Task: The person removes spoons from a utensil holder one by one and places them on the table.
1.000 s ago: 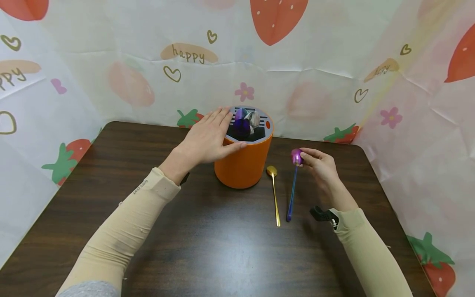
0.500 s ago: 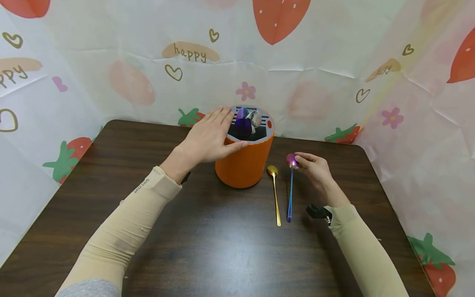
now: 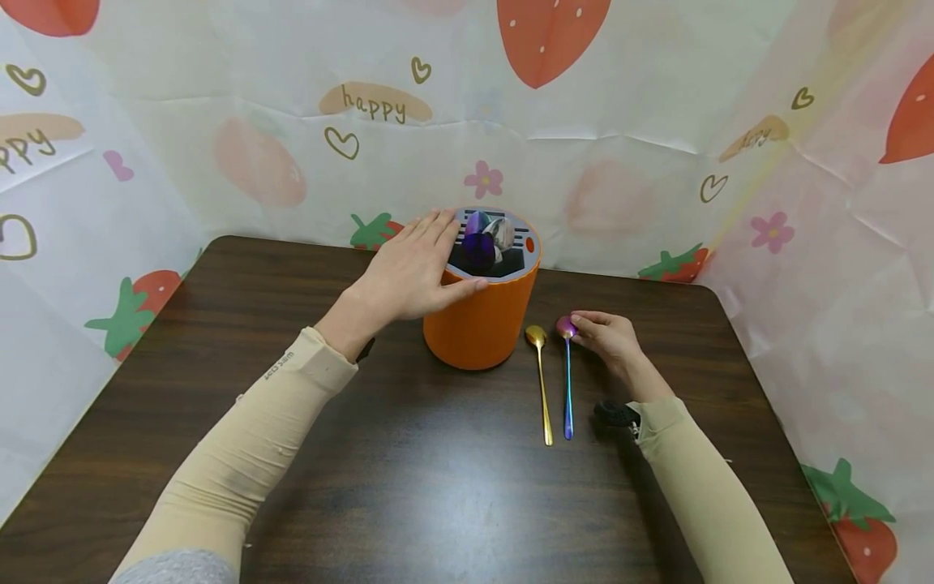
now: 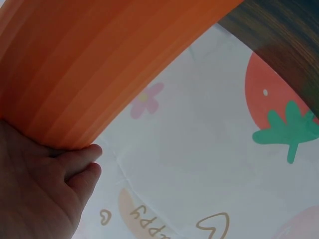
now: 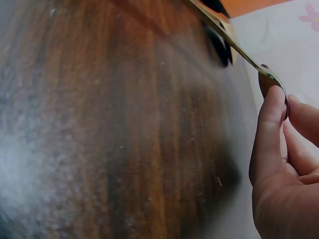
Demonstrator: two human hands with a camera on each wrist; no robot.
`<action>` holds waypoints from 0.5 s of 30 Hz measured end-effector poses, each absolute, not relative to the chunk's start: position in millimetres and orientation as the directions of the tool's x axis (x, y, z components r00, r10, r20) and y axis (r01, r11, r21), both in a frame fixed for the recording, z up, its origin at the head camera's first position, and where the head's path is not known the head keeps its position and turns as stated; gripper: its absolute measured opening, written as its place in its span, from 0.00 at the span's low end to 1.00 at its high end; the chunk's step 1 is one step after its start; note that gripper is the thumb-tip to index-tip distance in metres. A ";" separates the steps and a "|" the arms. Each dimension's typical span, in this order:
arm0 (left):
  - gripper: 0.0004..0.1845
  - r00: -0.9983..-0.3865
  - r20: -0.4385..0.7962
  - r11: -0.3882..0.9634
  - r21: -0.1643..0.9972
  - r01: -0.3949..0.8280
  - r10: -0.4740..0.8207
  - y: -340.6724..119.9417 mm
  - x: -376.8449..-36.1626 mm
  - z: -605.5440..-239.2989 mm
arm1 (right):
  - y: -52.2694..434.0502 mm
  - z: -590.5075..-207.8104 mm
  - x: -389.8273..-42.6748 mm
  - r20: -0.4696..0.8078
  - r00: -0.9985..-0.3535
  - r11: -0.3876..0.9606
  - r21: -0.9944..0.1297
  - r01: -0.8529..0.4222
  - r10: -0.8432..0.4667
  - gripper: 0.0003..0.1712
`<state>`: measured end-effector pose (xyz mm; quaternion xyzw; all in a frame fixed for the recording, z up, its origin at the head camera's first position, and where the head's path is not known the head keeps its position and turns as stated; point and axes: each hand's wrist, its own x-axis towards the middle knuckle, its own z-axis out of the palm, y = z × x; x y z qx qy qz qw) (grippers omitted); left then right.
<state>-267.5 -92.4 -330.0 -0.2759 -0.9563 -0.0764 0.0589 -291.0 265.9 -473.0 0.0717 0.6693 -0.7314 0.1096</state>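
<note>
Your right hand [image 3: 609,341] pinches the bowl end of the iridescent spoon [image 3: 567,381] between thumb and fingertips [image 5: 269,114], the fingers curled round it. The spoon lies along the tabletop [image 3: 409,487] toward the far right corner, its handle pointing back at you, just beside and parallel to the gold spoon [image 3: 541,389], the two apart by a thin gap. Whether the bowl rests on the wood or is a shade lifted, the views do not settle.

Your left hand [image 3: 409,272] lies flat and relaxed, fingers straight, on the rim and side of the orange holder [image 3: 481,320], which stands near the far edge with more utensil heads [image 3: 485,239] poking from its slotted top.

The iridescent spoon looks like thin polished metal: light, stiff and probably slick, so a pinch on the rounded bowl may let it swivel. The neck where bowl meets handle, or the handle's middle, should give a steadier hold. The holder looks light enough to tip under a sideways push.
</note>
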 end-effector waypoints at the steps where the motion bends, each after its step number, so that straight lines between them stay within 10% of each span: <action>1: 0.57 -0.842 0.154 0.837 0.114 0.536 0.518 -92.5 -267.4 -330.0 | 265.1 -473.9 -291.2 -0.252 -0.965 -0.072 -0.964 0.257 -0.066 0.21; 15: 0.58 -0.844 0.152 0.840 0.108 0.532 0.515 -92.0 -267.4 -329.4 | 259.7 -479.8 -292.0 -0.226 -0.973 0.159 -0.963 0.216 -0.047 0.24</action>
